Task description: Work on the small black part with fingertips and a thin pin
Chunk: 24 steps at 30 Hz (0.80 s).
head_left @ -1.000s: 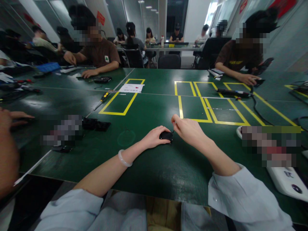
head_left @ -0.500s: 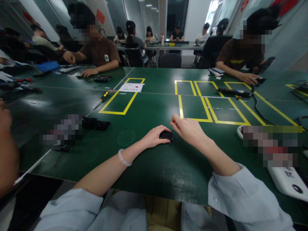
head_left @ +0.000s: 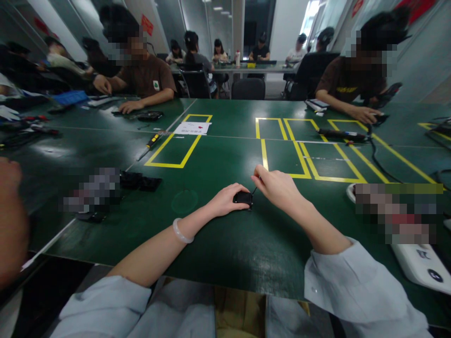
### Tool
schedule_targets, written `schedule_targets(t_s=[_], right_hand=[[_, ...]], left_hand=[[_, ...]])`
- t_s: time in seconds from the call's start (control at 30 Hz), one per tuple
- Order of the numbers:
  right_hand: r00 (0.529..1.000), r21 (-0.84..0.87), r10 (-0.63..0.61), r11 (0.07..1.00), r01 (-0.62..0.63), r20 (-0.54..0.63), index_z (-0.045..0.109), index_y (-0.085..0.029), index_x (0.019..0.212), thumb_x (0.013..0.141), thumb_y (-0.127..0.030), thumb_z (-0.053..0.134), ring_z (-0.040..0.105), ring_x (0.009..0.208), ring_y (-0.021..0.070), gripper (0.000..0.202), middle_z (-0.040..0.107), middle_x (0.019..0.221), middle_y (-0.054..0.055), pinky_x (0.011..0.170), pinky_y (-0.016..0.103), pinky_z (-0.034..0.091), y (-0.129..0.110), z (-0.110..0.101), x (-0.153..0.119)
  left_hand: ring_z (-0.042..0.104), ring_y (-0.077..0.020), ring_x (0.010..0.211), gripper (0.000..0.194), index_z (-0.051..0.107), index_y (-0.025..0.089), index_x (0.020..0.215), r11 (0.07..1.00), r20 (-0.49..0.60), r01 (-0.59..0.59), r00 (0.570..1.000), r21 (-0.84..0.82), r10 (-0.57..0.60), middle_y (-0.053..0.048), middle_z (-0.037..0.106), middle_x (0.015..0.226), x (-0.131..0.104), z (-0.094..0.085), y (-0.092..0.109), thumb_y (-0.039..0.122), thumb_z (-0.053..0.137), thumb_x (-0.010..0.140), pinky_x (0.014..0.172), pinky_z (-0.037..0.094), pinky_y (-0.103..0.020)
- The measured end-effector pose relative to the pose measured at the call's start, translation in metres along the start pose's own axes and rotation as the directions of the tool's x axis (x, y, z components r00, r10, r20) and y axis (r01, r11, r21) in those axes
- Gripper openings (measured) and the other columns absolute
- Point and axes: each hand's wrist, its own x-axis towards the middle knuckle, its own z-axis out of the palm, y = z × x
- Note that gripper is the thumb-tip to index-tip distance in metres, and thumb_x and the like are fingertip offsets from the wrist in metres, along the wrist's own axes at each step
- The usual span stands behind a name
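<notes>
A small black rectangular casing point(head_left: 243, 199) lies on the green table point(head_left: 225, 253) in front of me. My left hand point(head_left: 227, 199) is closed around its left side, thumb on the near side and fingers along the far one. My right hand point(head_left: 276, 185) is closed in a pinch just right of the casing. From its fingers a thin dark tool point(head_left: 254, 191) slants down to the casing's right edge. The fist covers the handle, so whether it is a screwdriver I cannot tell.
To the left lie flat black parts point(head_left: 141, 180) and a yellow-black screwdriver point(head_left: 152, 142). A paper sheet point(head_left: 193, 128) is beyond, near yellow tape outlines. At right are a white device point(head_left: 423, 265) and a black corded tool point(head_left: 343, 135). Co-workers sit across; an arm point(head_left: 12, 220) is at left.
My right hand has shifted slightly right, and more of the thin tool's shaft shows. My left hand and the casing have stayed put. The arm at far left has moved a little.
</notes>
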Motion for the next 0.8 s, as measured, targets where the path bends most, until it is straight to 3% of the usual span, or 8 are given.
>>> schedule_targets(t_s=[0.27, 0.47, 0.8], right_hand=[[0.997, 0.075, -0.059, 0.995, 0.063, -0.047, 0.047, -0.020, 0.107, 0.095, -0.028, 0.030, 0.061, 0.065, 0.0168, 0.022, 0.067, 0.076, 0.003, 0.051, 0.025, 0.020, 0.0024, 0.0027, -0.0003], [0.999, 0.024, -0.032, 0.999, 0.033, -0.028, 0.049, -0.020, 0.103, 0.096, -0.036, 0.027, 0.061, 0.065, 0.0176, 0.027, 0.067, 0.074, 0.004, 0.050, 0.025, 0.018, 0.0010, 0.0025, -0.0007], [0.997, 0.077, -0.065, 0.995, 0.068, -0.034, 0.047, -0.021, 0.107, 0.095, -0.029, 0.029, 0.060, 0.065, 0.0167, 0.023, 0.067, 0.077, 0.003, 0.051, 0.025, 0.019, 0.0019, 0.0030, -0.0006]], left_hand=[[0.057, -0.0215, 0.096, 0.037, 0.058, 0.022, 0.108, 1.000, -0.002, 0.005, 1.000, -0.001, -0.005, -0.003, 0.060, 0.101, -0.0003, -0.0002, 0.0007, 0.042, 0.067, 0.078, 0.085, 0.043, -0.032], [0.057, -0.0214, 0.095, 0.037, 0.058, 0.022, 0.109, 1.000, 0.002, -0.006, 1.000, -0.002, 0.006, -0.003, 0.059, 0.102, -0.0001, 0.0006, -0.0007, 0.043, 0.066, 0.079, 0.083, 0.043, -0.032], [0.057, -0.0206, 0.093, 0.039, 0.057, 0.022, 0.111, 0.999, 0.014, -0.026, 1.000, 0.030, 0.026, -0.003, 0.059, 0.100, 0.0000, 0.0000, -0.0030, 0.044, 0.065, 0.080, 0.082, 0.043, -0.031]])
